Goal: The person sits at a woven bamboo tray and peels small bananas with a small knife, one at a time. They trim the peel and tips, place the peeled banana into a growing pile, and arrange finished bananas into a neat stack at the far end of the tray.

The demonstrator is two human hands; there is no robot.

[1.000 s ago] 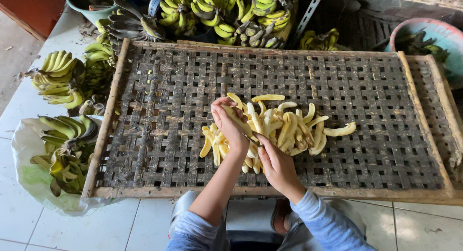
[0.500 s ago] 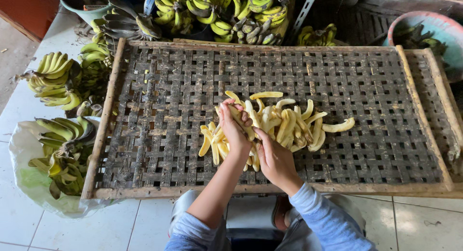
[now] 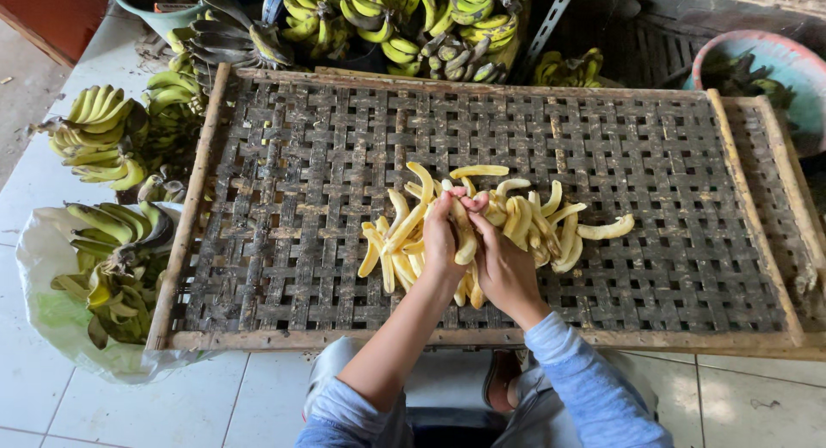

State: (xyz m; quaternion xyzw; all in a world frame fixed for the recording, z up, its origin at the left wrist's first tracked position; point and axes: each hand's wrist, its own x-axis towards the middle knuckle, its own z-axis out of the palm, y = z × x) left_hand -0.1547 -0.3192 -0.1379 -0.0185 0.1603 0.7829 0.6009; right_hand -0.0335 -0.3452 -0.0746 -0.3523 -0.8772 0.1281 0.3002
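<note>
Since a moment ago the two hands have come closer together, and their fingertips now meet over one peeled banana. The left hand (image 3: 441, 238) and the right hand (image 3: 503, 263) are both curled around this pale yellow peeled banana (image 3: 465, 238), low in the middle of the frame. It sits in the pile of peeled yellow bananas (image 3: 533, 224) on the dark woven bamboo tray (image 3: 284, 198). Farther off, bunches of green and yellow bananas (image 3: 103, 138) lie at the left and top.
</note>
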